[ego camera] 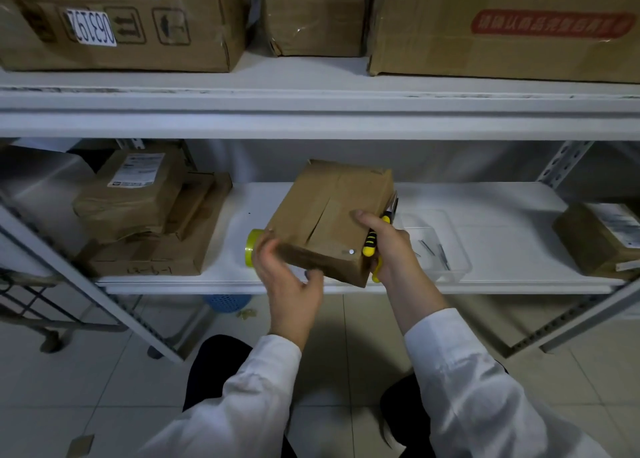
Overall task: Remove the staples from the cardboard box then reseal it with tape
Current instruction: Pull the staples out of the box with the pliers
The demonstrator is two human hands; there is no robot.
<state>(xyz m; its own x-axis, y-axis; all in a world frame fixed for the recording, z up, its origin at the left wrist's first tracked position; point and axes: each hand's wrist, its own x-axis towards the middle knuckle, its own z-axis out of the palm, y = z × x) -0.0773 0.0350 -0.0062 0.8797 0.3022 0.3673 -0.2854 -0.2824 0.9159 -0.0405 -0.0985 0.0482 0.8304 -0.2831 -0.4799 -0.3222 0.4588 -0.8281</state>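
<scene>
Left hand (287, 277) grips the near left corner of the cardboard box (329, 208), with the fingers curled over the top edge and the thumb pressed against the side that faces the person. The right hand (388, 246) is wrapped around a tool with yellow and black handles (371, 241), and its thumb lies flat on the top of the box near the right edge. The tool's metal tip points up and away, just beside the right side of the box.

The box is held tilted between both hands, above the front part of the lower shelf (485, 222), with its near corner past the shelf's front edge. A dark slit runs across its top face where the flaps meet. A small shiny metal spot (351, 251) sits near the near right corner; what it is cannot be told.

A roll of yellowish tape (251, 249) stands on edge on the shelf, just behind the left hand and partly hidden by it. To the right of the right hand lies a clear plastic tray (460, 270) with a few thin metal pieces (429, 248) inside.

Brown parcels (138, 187) are stacked at the left end of the shelf, and another parcel (599, 239) sits at the right end. Large cardboard cartons (502, 42) stand on the upper shelf (311, 111). A blue basket (227, 301) shows on the tiled floor below. Both arms wear white sleeves (467, 371).
</scene>
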